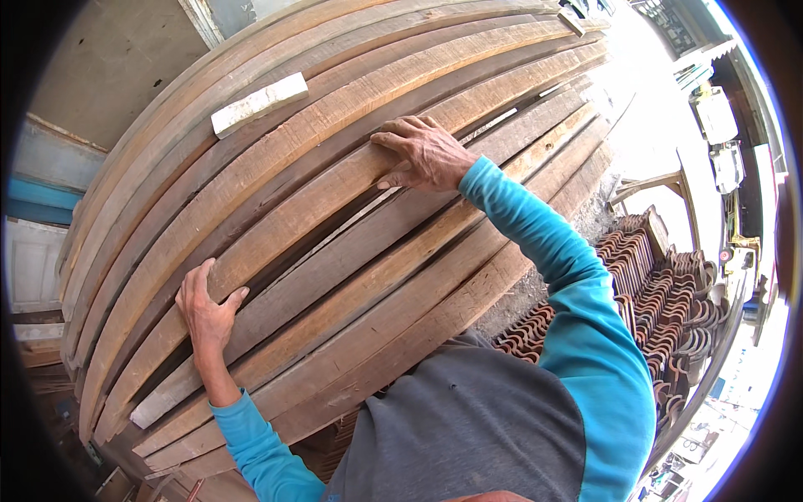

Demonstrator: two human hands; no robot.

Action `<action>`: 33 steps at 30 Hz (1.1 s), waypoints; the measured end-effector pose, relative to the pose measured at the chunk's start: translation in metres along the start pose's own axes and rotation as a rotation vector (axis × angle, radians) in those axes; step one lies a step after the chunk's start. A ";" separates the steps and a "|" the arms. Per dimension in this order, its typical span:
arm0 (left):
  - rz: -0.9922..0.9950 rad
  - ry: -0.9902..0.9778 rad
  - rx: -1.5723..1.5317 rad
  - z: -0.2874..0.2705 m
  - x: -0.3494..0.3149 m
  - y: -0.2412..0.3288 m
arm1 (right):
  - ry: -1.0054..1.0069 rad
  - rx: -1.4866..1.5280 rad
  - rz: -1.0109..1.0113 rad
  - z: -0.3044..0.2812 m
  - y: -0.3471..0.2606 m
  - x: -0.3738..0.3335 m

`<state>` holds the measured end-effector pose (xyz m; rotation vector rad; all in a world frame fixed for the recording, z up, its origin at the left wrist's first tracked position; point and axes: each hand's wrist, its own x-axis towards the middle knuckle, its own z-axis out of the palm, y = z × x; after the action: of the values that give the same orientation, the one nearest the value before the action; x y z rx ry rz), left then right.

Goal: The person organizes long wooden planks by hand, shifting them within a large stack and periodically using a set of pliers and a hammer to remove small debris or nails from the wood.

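Observation:
Both my hands grip one long brown wooden beam (288,219) in a broad stack of beams. My left hand (207,314) is on its nearer left part, fingers over the far edge and thumb along the near side. Farther right along the same beam, my right hand (422,155) curls over the top with the thumb on the near edge. A dark gap separates this beam from a greyish beam (335,251) closer to me. Beyond it lies another lighter brown beam (326,121). The undersides of the beams are hidden.
A short pale wood block (259,105) lies across the farther beams. Stacked curved roof tiles (644,268) stand at the right, near a wooden trestle (657,186). A white panelled door (35,263) is at the far left. Parked vehicles (715,117) show outside at the upper right.

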<state>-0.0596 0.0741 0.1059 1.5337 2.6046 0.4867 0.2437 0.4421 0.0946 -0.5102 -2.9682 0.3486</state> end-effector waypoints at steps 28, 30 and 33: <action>0.003 -0.196 -0.013 -0.017 0.016 0.003 | -0.266 -0.238 0.027 0.000 0.004 0.031; -0.041 -0.208 -0.063 -0.018 0.023 -0.003 | -0.250 -0.245 -0.003 -0.008 0.003 0.036; 0.013 -0.142 -0.061 -0.004 0.021 -0.009 | -0.244 -0.233 -0.053 -0.013 0.005 0.036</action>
<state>-0.0779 0.0873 0.1086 1.5080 2.4523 0.4372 0.2138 0.4619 0.1083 -0.4381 -3.2738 0.0614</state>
